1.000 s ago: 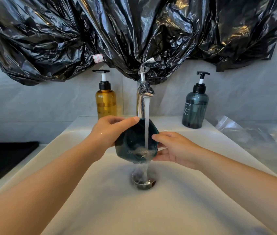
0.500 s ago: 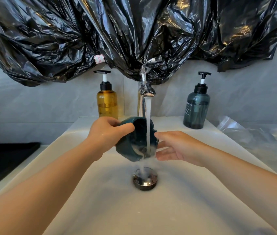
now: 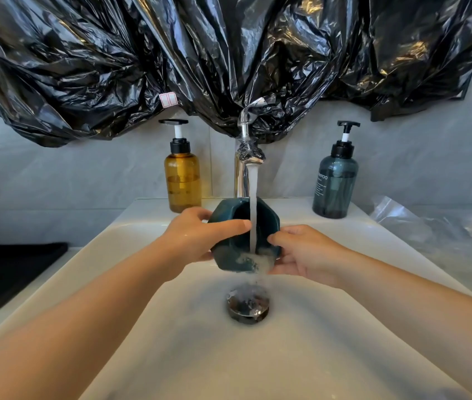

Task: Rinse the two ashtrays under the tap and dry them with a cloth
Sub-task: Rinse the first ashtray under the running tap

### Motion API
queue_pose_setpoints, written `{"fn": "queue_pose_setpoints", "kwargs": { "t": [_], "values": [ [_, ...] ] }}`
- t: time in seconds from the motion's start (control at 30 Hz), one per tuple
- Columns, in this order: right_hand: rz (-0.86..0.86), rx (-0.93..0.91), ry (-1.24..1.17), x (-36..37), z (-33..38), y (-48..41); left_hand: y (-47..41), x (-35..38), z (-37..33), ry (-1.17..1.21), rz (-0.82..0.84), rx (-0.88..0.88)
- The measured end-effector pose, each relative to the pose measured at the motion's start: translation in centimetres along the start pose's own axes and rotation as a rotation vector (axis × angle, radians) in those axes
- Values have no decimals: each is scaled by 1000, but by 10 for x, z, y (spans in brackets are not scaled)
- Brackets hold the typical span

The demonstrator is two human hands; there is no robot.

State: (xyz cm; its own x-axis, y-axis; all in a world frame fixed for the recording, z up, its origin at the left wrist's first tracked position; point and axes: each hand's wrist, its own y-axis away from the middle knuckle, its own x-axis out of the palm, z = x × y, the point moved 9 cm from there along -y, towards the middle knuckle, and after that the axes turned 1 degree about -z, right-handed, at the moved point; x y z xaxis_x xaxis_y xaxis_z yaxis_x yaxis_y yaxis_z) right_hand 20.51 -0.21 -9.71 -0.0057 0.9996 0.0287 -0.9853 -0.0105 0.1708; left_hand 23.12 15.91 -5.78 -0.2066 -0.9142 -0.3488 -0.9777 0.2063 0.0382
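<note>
A dark teal ashtray is held tilted on its side over the white sink, its hollow facing me. Water runs from the chrome tap in a stream that strikes the ashtray's lower inside and spills toward the drain. My left hand grips the ashtray's left rim, thumb across the front. My right hand touches the right edge with its fingertips. A second ashtray and a cloth are not in sight.
An amber pump bottle stands on the sink ledge left of the tap, a grey-blue pump bottle to the right. Black plastic sheeting hangs above. A black mat lies on the left counter, clear plastic on the right.
The ashtray has been turned in the stream, its hollow now facing me more squarely. My left thumb has slid across the front rim. My right fingertips stay at the right edge.
</note>
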Motion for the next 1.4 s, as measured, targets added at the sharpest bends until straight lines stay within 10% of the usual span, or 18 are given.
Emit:
{"fn": "queue_pose_setpoints", "kwargs": {
  "t": [0.17,0.37,0.93,1.4],
  "values": [
    [48,68,-101,6,0,3,-2,-1,-1,125,11,0],
    [33,-4,314,-1,4,1,4,-16,-12,-27,-174,116],
    [94,102,-253,14,-5,4,-4,1,0,80,30,-37],
    [237,-61,45,17,12,9,6,-14,-24,-14,-169,204]
  ]
}}
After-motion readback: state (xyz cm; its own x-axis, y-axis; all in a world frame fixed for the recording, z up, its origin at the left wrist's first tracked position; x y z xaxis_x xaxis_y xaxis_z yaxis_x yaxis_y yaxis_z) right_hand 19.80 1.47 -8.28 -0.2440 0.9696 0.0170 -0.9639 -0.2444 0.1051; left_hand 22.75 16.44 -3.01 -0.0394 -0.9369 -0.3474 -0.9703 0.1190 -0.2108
